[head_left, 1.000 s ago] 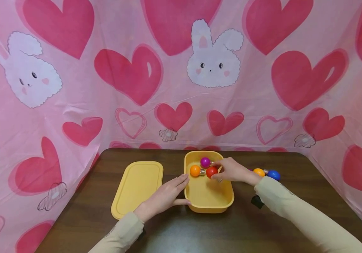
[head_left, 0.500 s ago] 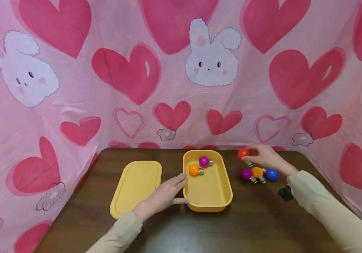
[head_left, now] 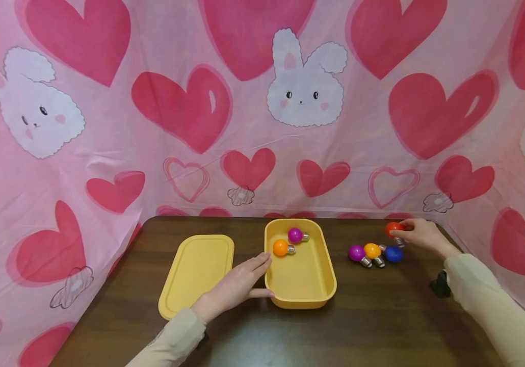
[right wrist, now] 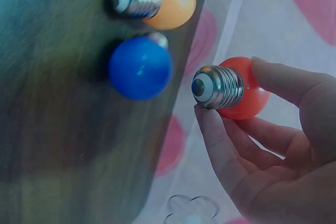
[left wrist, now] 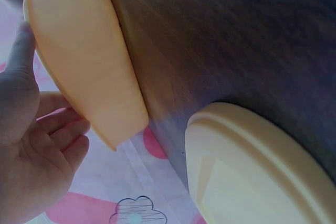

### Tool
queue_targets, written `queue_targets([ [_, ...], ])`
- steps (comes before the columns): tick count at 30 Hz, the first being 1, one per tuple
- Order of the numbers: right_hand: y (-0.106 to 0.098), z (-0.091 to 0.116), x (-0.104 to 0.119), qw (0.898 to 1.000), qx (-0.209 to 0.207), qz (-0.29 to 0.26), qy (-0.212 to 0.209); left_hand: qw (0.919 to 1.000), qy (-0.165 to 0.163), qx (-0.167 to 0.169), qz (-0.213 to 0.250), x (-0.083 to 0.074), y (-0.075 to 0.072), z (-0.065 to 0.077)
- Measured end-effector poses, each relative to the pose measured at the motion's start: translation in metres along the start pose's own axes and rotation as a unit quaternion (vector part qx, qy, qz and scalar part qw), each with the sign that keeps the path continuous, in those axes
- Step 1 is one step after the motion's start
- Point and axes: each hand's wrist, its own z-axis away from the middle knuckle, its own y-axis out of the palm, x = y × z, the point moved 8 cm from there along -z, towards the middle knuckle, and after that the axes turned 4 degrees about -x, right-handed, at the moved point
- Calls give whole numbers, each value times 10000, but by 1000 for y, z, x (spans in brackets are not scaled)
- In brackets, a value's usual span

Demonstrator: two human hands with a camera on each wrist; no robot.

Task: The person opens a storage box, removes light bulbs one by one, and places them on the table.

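Between thumb and fingers my right hand (head_left: 425,237) pinches a red light bulb (right wrist: 247,90), held above the table beyond the blue bulb (head_left: 393,254). Its silver screw base points toward the right wrist camera. Beside the blue bulb lie an orange bulb (head_left: 372,250) and a purple bulb (head_left: 356,253), close together. My left hand (head_left: 237,280) rests with extended fingers against the left rim of a yellow box (head_left: 303,305). Inside the box, toward its far end, are another orange bulb (head_left: 280,247) and another purple bulb (head_left: 295,235).
A yellow lid (head_left: 198,272) lies flat on the dark wooden table (head_left: 262,341), left of the box. Behind the table hangs a pink cloth (head_left: 253,137) with hearts and rabbits. In the left wrist view, the lid's edge (left wrist: 252,145) is close by.
My right hand has lifted the red bulb out of the box and carried it right, past the bulbs on the table. The left hand has stayed at the box rim.
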Motion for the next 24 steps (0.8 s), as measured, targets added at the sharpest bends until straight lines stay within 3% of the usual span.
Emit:
queue_targets([
  [7, 8, 6, -32, 9976, 364, -120, 569, 10000, -30, 58, 59, 0, 2, 1],
  [24, 30, 6, -65, 9921, 739, -206, 993, 10000, 58, -5, -5, -2, 3, 1],
])
